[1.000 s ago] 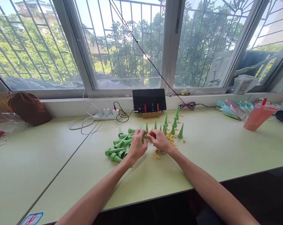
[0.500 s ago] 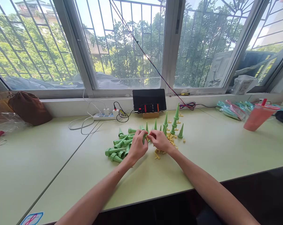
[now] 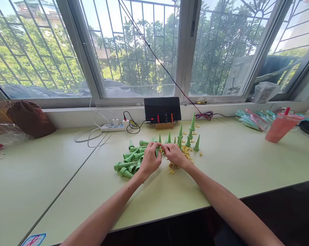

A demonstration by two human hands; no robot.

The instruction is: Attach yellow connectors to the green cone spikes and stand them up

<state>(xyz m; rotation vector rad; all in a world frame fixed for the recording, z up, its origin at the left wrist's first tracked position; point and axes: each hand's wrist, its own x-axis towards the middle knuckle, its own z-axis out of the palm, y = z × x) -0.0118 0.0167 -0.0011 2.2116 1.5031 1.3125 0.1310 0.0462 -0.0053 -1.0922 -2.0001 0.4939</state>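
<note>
My left hand is closed around a green plastic cone-shaped spike, mostly covered by the fingers. The fingertips of my right hand are pinched together against the left fingertips; whatever they grip is hidden. Left of my hands lies a heap of similar green spikes with ribbed caps. Small yellow T-shaped pieces are scattered under and beside my right hand. Behind it several green spikes stand point up, some stacked with yellow pieces sticking out sideways.
A tablet with a phone before it leans near the window. A power strip with cables sits left of it. At right stands a pink cup beside plastic packets. A brown drawstring bag lies far left.
My right fingers have shifted slightly at the fingertips, pressing closer to the left hand. The view has moved a little; otherwise things stay in place.
</note>
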